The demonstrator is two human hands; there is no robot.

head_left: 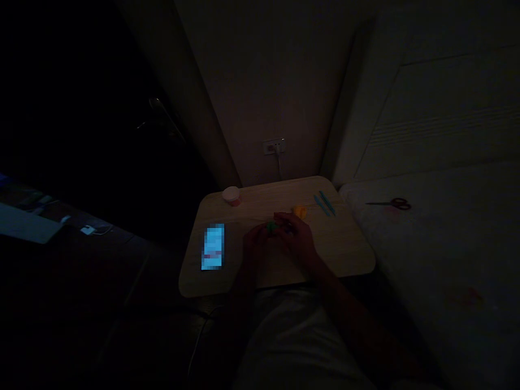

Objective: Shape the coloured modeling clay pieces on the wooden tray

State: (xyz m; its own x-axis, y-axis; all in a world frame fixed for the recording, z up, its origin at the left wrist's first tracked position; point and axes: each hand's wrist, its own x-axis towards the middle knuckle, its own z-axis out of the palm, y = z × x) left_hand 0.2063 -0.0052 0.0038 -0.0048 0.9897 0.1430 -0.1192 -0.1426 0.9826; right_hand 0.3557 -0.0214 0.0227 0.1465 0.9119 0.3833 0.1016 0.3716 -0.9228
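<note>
Head view: both hands (280,238) grip one green lump (271,227); two blue sticks (325,205) beside

I hold a small green lump (271,227) between my two hands, just above the middle of the wooden table (345,254). It is soft-looking and mostly hidden by my fingers. The room is very dark, so I cannot tell its exact shape.

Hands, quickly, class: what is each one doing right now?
Left hand: closed on a small green piece.
Right hand: on the same green piece; grip too dark to tell.
</note>
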